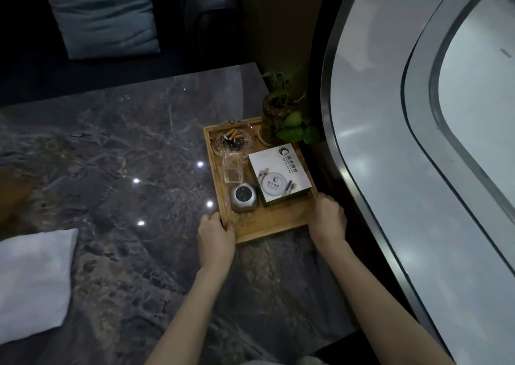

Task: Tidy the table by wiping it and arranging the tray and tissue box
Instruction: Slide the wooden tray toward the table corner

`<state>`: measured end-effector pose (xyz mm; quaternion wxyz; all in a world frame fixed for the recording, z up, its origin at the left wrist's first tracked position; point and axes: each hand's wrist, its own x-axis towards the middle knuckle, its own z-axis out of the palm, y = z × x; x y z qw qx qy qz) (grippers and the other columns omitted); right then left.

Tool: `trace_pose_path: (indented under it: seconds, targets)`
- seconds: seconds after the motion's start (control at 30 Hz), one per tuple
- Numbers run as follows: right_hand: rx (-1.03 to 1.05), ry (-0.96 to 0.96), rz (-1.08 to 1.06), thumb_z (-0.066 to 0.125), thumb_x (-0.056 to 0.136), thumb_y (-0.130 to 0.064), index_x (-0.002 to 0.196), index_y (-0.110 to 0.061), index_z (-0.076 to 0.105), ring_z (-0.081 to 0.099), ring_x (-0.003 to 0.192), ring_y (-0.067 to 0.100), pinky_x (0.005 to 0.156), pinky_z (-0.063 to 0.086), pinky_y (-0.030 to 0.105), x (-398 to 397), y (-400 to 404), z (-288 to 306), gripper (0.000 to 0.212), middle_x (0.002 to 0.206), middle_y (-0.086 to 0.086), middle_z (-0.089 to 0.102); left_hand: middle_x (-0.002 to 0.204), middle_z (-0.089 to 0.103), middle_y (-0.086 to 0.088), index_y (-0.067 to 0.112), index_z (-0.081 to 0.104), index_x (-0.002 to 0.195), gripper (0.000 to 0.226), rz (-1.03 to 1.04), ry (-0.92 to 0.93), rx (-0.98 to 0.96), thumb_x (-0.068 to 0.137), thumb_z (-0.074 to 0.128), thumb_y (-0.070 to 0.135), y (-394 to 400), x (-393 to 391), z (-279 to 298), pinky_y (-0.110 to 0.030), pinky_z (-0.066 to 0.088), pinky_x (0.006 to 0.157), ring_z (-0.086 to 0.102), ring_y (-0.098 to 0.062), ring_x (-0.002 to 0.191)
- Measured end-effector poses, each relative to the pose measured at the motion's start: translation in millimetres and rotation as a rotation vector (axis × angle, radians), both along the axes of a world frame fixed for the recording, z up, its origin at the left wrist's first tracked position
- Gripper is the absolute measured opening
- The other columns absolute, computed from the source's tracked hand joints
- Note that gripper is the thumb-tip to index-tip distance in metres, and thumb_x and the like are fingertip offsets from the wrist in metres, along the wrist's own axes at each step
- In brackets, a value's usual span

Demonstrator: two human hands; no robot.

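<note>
A wooden tray (pixel 274 224) lies on the right side of the dark marble table (pixel 125 147). My left hand (pixel 216 235) grips the tray's near left corner. My right hand (pixel 327 217) grips its near right corner. On the tray sits a white tissue box (pixel 280 175) with a printed logo, at the right. Beside it are a glass ashtray (pixel 232 139) with cigarette butts, a clear plastic box (pixel 232 168) and a small round silver device (pixel 243 196). A folded white cloth (pixel 33 284) rests on the table at the near left.
A potted green plant (pixel 284 114) stands at the tray's far right corner. A curved grey wall with a metal rail (pixel 362 169) runs close along the table's right edge. A dark sofa with a pale blue cushion (pixel 100 13) is beyond the table.
</note>
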<state>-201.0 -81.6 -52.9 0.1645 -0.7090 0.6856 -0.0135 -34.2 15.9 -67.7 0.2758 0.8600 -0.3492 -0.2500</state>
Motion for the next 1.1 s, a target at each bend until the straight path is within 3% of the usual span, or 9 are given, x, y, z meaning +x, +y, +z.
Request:
trace_pose_path:
  seconds: [0.1,0.2,0.27,0.43,0.53,0.63,0.87,1.0,1.1]
  targets:
    - [-0.005,-0.007,-0.004,0.040,0.084,0.010,0.098,0.006,0.056,0.061,0.093,0.039,0.070,0.049,0.039,0.0,3.2,3.5,0.021,0.102,0.025,0.062,0.090,0.055,-0.010,0.003,0.062,0.093,0.019,0.096,0.124,-0.038,0.090,0.049,0.017,0.7,-1.0,1.3,-0.027,0.035,0.073,0.049,-0.018,0.080]
    - [-0.017,-0.026,-0.007,0.040,0.083,0.010,0.095,0.006,0.055,0.060,0.091,0.040,0.069,0.047,0.040,-1.1,5.2,8.7,0.020,0.100,0.026,0.062,0.097,0.062,-0.009,0.009,0.059,0.096,0.023,0.263,0.452,-0.012,0.092,0.046,0.027,-6.3,2.1,3.7,-0.034,0.044,0.079,0.057,-0.024,0.091]
    - [-0.014,-0.044,-0.004,0.040,0.083,0.010,0.095,0.006,0.054,0.060,0.091,0.041,0.069,0.047,0.040,-2.3,5.2,10.4,0.019,0.100,0.026,0.061,0.102,0.062,-0.010,0.009,0.058,0.100,0.031,0.321,0.562,0.003,0.092,0.042,0.035,-10.7,3.4,1.9,-0.037,0.046,0.084,0.058,-0.025,0.095]
    - [0.086,-0.269,-0.020,0.043,0.090,-0.003,0.104,0.007,0.051,0.059,0.095,0.040,0.074,0.047,0.037,-2.2,-10.0,5.8,0.019,0.106,0.027,0.061,0.102,0.059,-0.007,0.007,0.055,0.108,0.049,0.340,0.525,-0.004,0.092,0.035,0.048,-18.3,4.3,-0.5,-0.033,0.039,0.080,0.055,-0.021,0.092]
    - [0.226,-0.492,-0.141,0.037,0.097,-0.018,0.113,0.004,0.052,0.056,0.095,0.030,0.071,0.037,0.027,2.2,-21.8,7.2,0.031,0.107,0.020,0.060,0.096,0.059,-0.009,0.004,0.057,0.102,0.050,0.330,0.460,-0.033,0.094,0.032,0.046,-22.4,6.1,-3.3,-0.032,0.038,0.075,0.054,-0.021,0.087]
    - [0.244,-0.607,-0.259,0.032,0.098,-0.025,0.109,0.002,0.057,0.053,0.090,0.025,0.070,0.033,0.027,6.2,-25.5,2.8,0.037,0.098,0.015,0.060,0.089,0.061,-0.013,-0.001,0.060,0.091,0.053,0.300,0.334,-0.068,0.095,0.030,0.042,-22.9,7.0,-7.1,-0.032,0.037,0.070,0.056,-0.023,0.081]
    - [0.078,-0.505,-0.228,0.029,0.099,-0.024,0.097,0.004,0.055,0.060,0.092,0.039,0.073,0.043,0.036,16.0,-17.5,-10.9,0.038,0.097,0.028,0.064,0.074,0.060,-0.010,-0.002,0.060,0.081,0.051,0.298,0.292,-0.092,0.095,0.032,0.039,-17.7,13.2,-12.0,-0.027,0.036,0.054,0.056,-0.021,0.068]
    - [0.014,-0.499,-0.199,0.030,0.099,-0.025,0.104,0.003,0.056,0.060,0.096,0.039,0.079,0.046,0.037,29.9,-12.6,-4.3,0.039,0.101,0.027,0.065,0.074,0.062,-0.013,-0.003,0.060,0.080,0.051,0.285,0.267,-0.127,0.096,0.032,0.038,-10.7,25.7,-8.7,-0.031,0.038,0.060,0.058,-0.024,0.069]
    - [-0.020,-0.503,-0.171,0.031,0.099,-0.023,0.103,0.003,0.057,0.060,0.096,0.039,0.074,0.043,0.035,46.3,-7.6,0.7,0.037,0.101,0.026,0.065,0.070,0.057,-0.007,0.000,0.058,0.078,0.047,0.293,0.247,-0.154,0.096,0.033,0.035,-3.7,40.3,1.7,-0.030,0.036,0.057,0.053,-0.019,0.064]
